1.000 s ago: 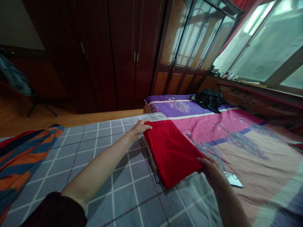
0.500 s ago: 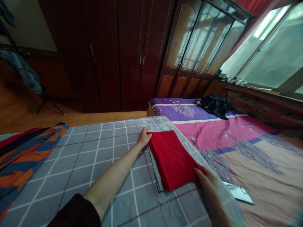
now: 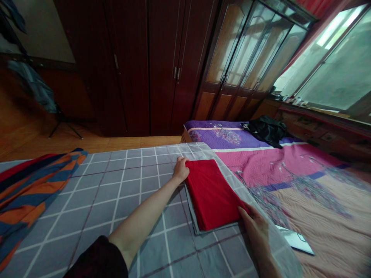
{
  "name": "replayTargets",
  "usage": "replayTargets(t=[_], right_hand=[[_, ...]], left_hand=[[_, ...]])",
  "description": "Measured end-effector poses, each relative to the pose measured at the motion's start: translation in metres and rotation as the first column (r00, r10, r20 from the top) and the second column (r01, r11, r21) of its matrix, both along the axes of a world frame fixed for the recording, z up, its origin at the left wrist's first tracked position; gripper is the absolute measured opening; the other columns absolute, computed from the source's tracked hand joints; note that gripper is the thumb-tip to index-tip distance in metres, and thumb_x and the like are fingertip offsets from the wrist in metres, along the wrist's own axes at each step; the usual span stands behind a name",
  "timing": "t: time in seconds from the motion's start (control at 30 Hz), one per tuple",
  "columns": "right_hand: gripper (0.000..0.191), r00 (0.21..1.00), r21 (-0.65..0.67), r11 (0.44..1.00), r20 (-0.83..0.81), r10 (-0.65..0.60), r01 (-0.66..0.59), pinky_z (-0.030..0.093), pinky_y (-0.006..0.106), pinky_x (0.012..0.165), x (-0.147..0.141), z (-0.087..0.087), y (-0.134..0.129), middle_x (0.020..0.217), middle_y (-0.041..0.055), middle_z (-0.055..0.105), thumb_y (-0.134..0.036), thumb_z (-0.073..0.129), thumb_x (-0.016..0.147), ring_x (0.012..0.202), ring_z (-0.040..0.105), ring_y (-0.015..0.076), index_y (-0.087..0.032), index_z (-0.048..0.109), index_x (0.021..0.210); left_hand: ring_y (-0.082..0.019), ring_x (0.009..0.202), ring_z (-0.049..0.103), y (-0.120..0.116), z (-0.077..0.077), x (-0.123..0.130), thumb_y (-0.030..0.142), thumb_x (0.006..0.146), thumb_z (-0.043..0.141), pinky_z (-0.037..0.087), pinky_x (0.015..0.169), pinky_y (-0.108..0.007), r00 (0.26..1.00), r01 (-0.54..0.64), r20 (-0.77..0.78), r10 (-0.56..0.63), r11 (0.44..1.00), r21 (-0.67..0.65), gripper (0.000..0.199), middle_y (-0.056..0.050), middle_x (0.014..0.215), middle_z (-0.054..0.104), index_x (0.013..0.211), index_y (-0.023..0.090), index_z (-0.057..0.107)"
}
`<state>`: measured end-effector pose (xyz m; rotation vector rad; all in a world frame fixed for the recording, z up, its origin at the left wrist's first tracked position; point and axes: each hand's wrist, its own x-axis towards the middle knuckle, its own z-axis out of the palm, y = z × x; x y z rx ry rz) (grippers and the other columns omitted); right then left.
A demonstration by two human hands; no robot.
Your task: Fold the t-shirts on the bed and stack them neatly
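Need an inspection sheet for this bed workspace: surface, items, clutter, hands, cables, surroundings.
Surface: grey checked sheet, laid out beside a patterned bedspread.
Things: folded red cloth, grey cloth showing along its edges.
Clutter: striped cloth at left; phone and black bundle on the bedspread.
Hands: left hand and right hand grip opposite corners of the red cloth.
Cables: nothing seen.
Surroundings: dark wardrobe ahead, window at right.

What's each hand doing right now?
Left hand: closed on the far-left corner of the folded red cloth.
Right hand: closed on its near-right corner, thumb on top.
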<state>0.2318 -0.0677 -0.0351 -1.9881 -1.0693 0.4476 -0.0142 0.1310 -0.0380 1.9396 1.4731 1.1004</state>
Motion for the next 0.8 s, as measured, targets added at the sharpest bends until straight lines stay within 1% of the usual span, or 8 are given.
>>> replayTargets(t=[0.13,0.23,0.27,0.33,0.43,0.53,0.63,0.8], right_hand=[[0.061,0.987,-0.021,0.994,0.129,-0.100,0.103,0.048,0.036,0.067,-0.008,-0.001,-0.001,0.079,0.0089,0.070,-0.055,0.055,0.072,0.074,0.064,0.0275,-0.013,0.064,0.115],[0.053,0.866,0.162,0.969,0.438,-0.242,0.188,0.047,0.042,0.078,-0.015,-0.005,-0.002,0.099,0.0126,0.068,-0.050,0.050,0.078,0.087,0.063,0.0302,-0.015,0.063,0.116],[0.051,0.811,0.251,0.958,0.525,-0.257,0.142,0.046,0.043,0.083,-0.016,-0.006,-0.001,0.108,0.0142,0.065,-0.048,0.049,0.080,0.095,0.061,0.0309,-0.015,0.063,0.115],[0.049,0.734,0.344,0.936,0.654,-0.185,-0.070,0.041,0.044,0.094,-0.019,-0.010,0.001,0.124,0.0164,0.057,-0.045,0.045,0.084,0.111,0.054,0.0307,-0.012,0.062,0.116],[0.051,0.606,0.169,0.914,0.789,0.100,-0.370,0.031,0.047,0.106,-0.023,-0.019,0.006,0.137,0.0165,0.047,-0.045,0.040,0.089,0.128,0.040,0.0299,-0.010,0.056,0.123],[0.057,0.478,-0.091,0.897,0.821,0.314,-0.432,0.027,0.049,0.108,-0.024,-0.029,0.010,0.142,0.0167,0.041,-0.047,0.036,0.091,0.134,0.031,0.0293,-0.009,0.049,0.131],[0.062,0.439,-0.176,0.901,0.826,0.354,-0.396,0.027,0.049,0.107,-0.023,-0.038,0.012,0.144,0.0172,0.039,-0.050,0.033,0.091,0.135,0.029,0.0293,-0.008,0.044,0.135],[0.062,0.412,-0.134,0.894,0.851,0.325,-0.428,0.029,0.051,0.106,-0.015,-0.047,0.013,0.143,0.0180,0.039,-0.050,0.033,0.089,0.136,0.027,0.0309,-0.008,0.046,0.134]], left_hand=[[-0.028,0.129,0.035,-0.023,0.011,0.004,0.003,0.074,0.052,0.028,0.107,-0.045,0.994,0.060,-0.101,-0.050,0.993,0.099,0.047,-0.013,0.138,0.039,0.119,0.018,0.055],[-0.027,0.136,0.025,-0.042,0.021,0.016,0.018,0.081,0.057,0.014,0.113,-0.045,0.966,0.205,-0.194,-0.169,0.961,0.184,0.043,-0.009,0.144,0.037,0.123,0.021,0.053],[-0.026,0.137,0.024,-0.047,0.023,0.020,0.025,0.083,0.058,0.010,0.114,-0.046,0.943,0.272,-0.251,-0.218,0.940,0.208,0.043,-0.009,0.144,0.038,0.125,0.021,0.053],[-0.027,0.139,0.020,-0.055,0.023,0.029,0.036,0.086,0.055,0.001,0.114,-0.049,0.869,0.411,-0.388,-0.307,0.885,0.220,0.046,-0.010,0.146,0.037,0.129,0.020,0.050],[-0.029,0.142,0.010,-0.060,0.016,0.038,0.051,0.089,0.045,-0.008,0.111,-0.055,0.747,0.530,-0.515,-0.420,0.844,0.081,0.058,-0.011,0.149,0.031,0.137,0.018,0.043],[-0.032,0.142,0.006,-0.057,0.010,0.038,0.063,0.087,0.036,-0.011,0.109,-0.058,0.699,0.518,-0.506,-0.505,0.846,-0.129,0.069,-0.010,0.151,0.027,0.141,0.021,0.038],[-0.032,0.142,0.005,-0.049,0.007,0.031,0.069,0.083,0.034,-0.012,0.110,-0.055,0.710,0.495,-0.483,-0.513,0.851,-0.176,0.076,-0.010,0.152,0.024,0.143,0.021,0.035],[-0.032,0.142,0.006,-0.026,0.003,0.010,0.069,0.083,0.034,-0.009,0.111,-0.055,0.810,0.368,-0.432,-0.398,0.917,-0.155,0.079,-0.012,0.152,0.023,0.143,0.018,0.034]])
